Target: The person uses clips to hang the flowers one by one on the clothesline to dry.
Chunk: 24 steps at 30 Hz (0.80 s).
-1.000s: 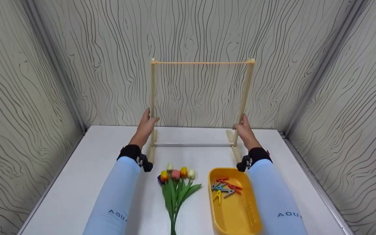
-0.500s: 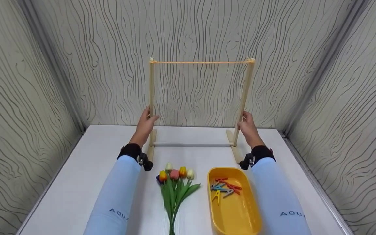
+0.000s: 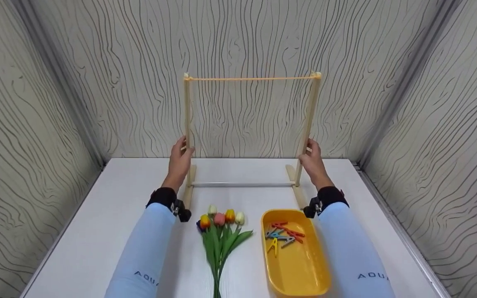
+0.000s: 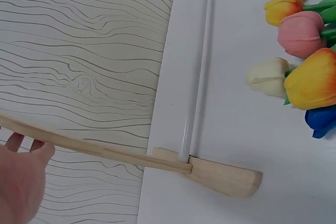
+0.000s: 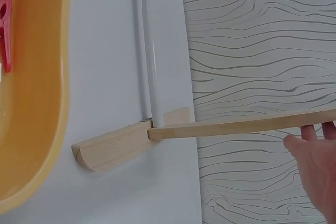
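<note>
A pale wooden frame stands upright at the back of the white table. An orange cord is strung between the tops of its posts, and a white rod joins them low down. My left hand holds the left post around its lower half, thumb on the inner side. Across from it, my right hand grips the right post at a similar height. In the wrist views each post slots into a wooden foot lying on the table, and the fingertips curl at the post's edge.
Artificial tulips with green stems lie in front of the frame. To their right is a yellow tray holding several coloured clothespins, close by my right forearm. Wood-grain panels enclose the table at the back and sides.
My right hand has closed its fingers round the right post. My left hand has moved a little left, and the left post leans slightly outward with it. The view has shifted slightly.
</note>
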{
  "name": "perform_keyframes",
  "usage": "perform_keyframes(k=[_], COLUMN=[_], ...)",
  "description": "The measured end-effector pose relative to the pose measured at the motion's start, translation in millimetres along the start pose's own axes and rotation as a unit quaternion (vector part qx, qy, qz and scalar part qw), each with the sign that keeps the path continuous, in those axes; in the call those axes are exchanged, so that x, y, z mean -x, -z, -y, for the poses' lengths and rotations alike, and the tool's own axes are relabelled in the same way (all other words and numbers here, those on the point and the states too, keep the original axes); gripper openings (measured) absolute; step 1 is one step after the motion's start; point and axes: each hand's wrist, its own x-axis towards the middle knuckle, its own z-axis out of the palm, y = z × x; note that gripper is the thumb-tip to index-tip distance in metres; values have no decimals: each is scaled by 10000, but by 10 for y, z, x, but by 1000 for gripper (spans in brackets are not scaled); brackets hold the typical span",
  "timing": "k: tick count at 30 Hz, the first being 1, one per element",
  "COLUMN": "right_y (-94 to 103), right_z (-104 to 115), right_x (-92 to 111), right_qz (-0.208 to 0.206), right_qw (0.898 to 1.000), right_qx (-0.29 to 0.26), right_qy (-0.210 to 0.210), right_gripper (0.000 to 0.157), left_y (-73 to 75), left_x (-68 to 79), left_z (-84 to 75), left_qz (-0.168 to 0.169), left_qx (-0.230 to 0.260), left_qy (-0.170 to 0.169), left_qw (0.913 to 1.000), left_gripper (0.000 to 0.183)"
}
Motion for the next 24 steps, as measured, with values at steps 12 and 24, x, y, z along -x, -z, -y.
perform_keyframes(k=[12,24], right_y=[56,167], right_z=[-127,-113], right_x=[219,590], right_qz=[-322,-78], right_qw=[9982,9956], right_qx=[413,810], right_qy=[276,471], right_gripper=[80,86], left_y=[12,79], left_x=[171,454], left_z=[40,51], left_qz=[92,144], left_qx=[-106,60], left_qy=[-161,-352], left_qw=[9998,9993], left_gripper=[63,58])
